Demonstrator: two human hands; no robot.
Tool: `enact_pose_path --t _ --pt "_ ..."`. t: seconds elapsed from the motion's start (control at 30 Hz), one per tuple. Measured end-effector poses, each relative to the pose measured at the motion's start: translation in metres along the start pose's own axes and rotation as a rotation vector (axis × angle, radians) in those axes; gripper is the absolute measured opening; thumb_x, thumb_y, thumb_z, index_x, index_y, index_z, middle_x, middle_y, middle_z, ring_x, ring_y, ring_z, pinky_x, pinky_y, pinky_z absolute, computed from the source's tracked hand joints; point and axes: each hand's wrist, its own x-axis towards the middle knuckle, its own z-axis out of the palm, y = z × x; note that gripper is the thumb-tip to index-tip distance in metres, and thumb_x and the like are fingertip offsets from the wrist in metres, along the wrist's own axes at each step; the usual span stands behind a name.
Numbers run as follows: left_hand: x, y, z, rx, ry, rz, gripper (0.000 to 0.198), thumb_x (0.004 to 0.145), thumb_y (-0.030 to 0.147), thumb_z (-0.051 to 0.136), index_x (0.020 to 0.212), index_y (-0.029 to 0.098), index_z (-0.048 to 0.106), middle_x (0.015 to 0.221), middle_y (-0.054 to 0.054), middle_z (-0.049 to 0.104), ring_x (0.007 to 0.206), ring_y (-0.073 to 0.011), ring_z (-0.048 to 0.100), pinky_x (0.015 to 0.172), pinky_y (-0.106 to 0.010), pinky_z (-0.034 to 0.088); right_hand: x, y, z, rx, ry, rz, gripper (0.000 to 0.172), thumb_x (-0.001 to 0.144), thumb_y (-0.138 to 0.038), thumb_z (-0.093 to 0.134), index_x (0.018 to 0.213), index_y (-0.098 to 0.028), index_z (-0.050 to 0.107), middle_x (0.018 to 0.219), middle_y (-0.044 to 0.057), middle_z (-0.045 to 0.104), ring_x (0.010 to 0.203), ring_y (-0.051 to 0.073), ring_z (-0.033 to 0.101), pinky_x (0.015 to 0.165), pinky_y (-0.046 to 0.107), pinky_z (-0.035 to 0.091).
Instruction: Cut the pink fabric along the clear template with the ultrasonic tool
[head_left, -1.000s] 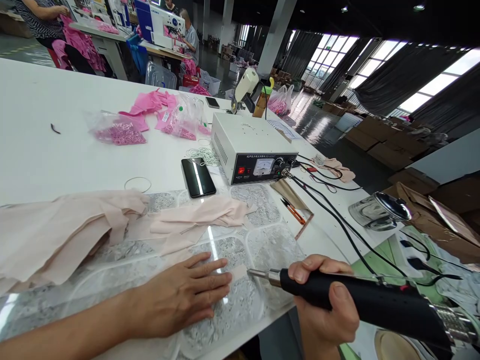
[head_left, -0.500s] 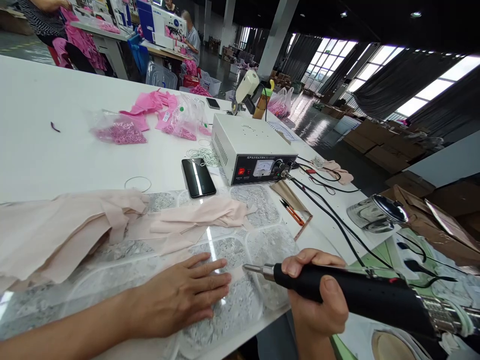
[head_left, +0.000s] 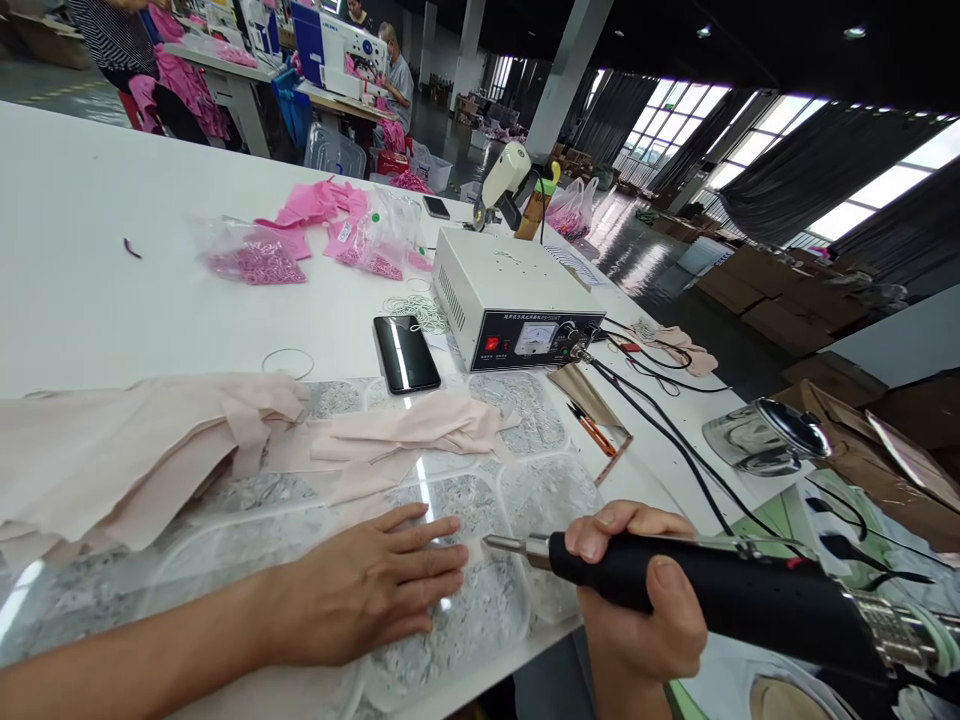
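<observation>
My left hand [head_left: 375, 580] lies flat with its fingers stretched out on the grey marbled mat [head_left: 442, 660]. Under and around its fingers runs a thin strip of pale pink fabric, mostly hidden. My right hand [head_left: 637, 590] is wrapped round the black body of a handheld ultrasonic welder [head_left: 720, 590]. Its metal tip points left, close to my left fingertips, near the strip's end; whether it touches cannot be told. Beyond my left hand lie a bunched pale pink fabric piece [head_left: 405, 430] and a larger stack of pale pink fabric [head_left: 135, 450].
A white control box [head_left: 517, 280] with a dial stands ahead, its black cables running right. Nearby are a phone [head_left: 406, 355], orange thread snips [head_left: 592, 430], a metal mug [head_left: 761, 437] and bags of pink bits [head_left: 259, 255]. Other people sit at sewing machines behind.
The view has swung slightly left, so the background things sit a little further right. Both hands and the welder stay almost in place.
</observation>
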Motion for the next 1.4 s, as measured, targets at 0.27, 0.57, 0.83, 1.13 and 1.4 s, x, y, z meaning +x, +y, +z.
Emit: enact_pose_path --t 0.27,0.57,0.83,1.13,1.4 --pt "0.0 0.001 -0.001 -0.024 -0.011 -0.02 0.035 0.105 0.034 0.043 0.133 0.018 0.055 0.142 0.0 0.053 0.137 -0.0225 0.042 0.119 -0.034 0.019 -0.007 0.004 0.003 0.066 -0.107 0.051 0.011 0.083 -0.029 0.055 0.088 -0.021 0.06 0.077 0.0 0.058 0.052 0.012 0.059 0.049 0.03 0.054" --pt "0.001 0.001 -0.001 -0.066 0.006 -0.028 0.034 0.104 0.032 0.046 0.133 0.018 0.055 0.14 -0.002 0.055 0.136 -0.0224 0.044 0.118 -0.035 0.022 -0.007 0.001 0.003 0.092 -0.138 0.052 0.009 0.084 -0.028 0.057 0.088 -0.02 0.06 0.078 -0.002 0.06 0.055 0.01 0.06 0.053 0.029 0.055" --pt "-0.001 0.001 0.002 -0.067 0.006 -0.026 0.035 0.104 0.032 0.045 0.134 0.018 0.055 0.139 -0.002 0.056 0.136 -0.0221 0.043 0.119 -0.035 0.021 -0.011 -0.009 -0.003 0.077 -0.14 0.06 0.013 0.083 -0.03 0.057 0.089 -0.019 0.062 0.077 0.0 0.059 0.053 0.011 0.058 0.049 0.029 0.054" --pt "0.0 0.001 0.003 -0.077 0.032 -0.028 0.034 0.103 0.033 0.045 0.133 0.019 0.056 0.137 -0.002 0.058 0.135 -0.0223 0.045 0.118 -0.035 0.022 -0.014 -0.005 -0.001 0.066 -0.165 0.06 0.01 0.084 -0.028 0.057 0.088 -0.02 0.061 0.077 -0.001 0.059 0.053 0.011 0.06 0.05 0.028 0.055" --pt "-0.001 0.001 0.002 -0.032 -0.021 -0.02 0.035 0.105 0.034 0.041 0.132 0.018 0.056 0.141 -0.001 0.054 0.136 -0.0237 0.043 0.119 -0.035 0.019 -0.012 -0.009 -0.005 0.039 -0.094 0.043 0.012 0.082 -0.03 0.057 0.087 -0.02 0.06 0.075 -0.001 0.058 0.051 0.011 0.057 0.049 0.031 0.054"
